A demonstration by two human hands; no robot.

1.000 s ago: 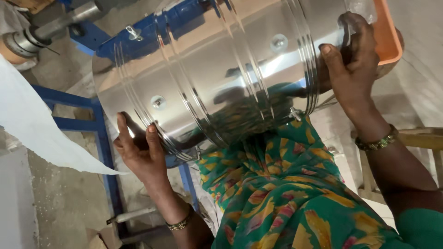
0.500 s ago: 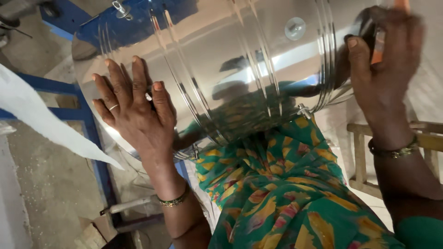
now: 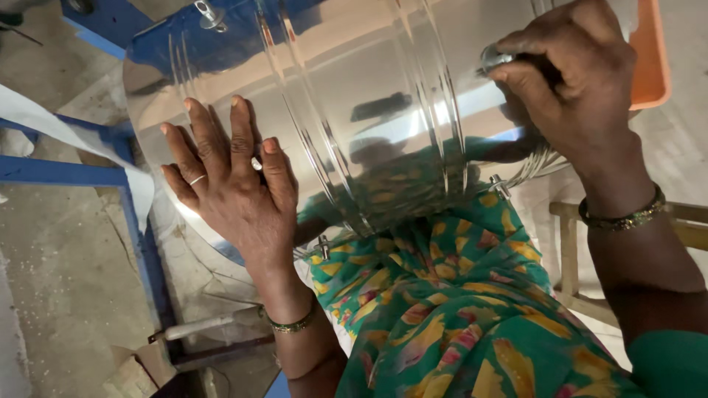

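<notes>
A large shiny steel drum with ribbed rings lies on its side across my lap, above my green patterned dress. My left hand rests flat on the drum's left part, fingers spread, a ring on one finger. My right hand is closed over a small metal fitting at the drum's right end, fingers curled around it. Both wrists wear bangles.
A blue metal frame stands at the left on a concrete floor. An orange tray edge shows behind my right hand. A wooden stool or chair frame sits at the right. A white sheet hangs at the left.
My left hand moved from gripping the drum's lower edge to lying flat on its side. The drum turned in my lap, and my right hand shifted its grip at the right end.
</notes>
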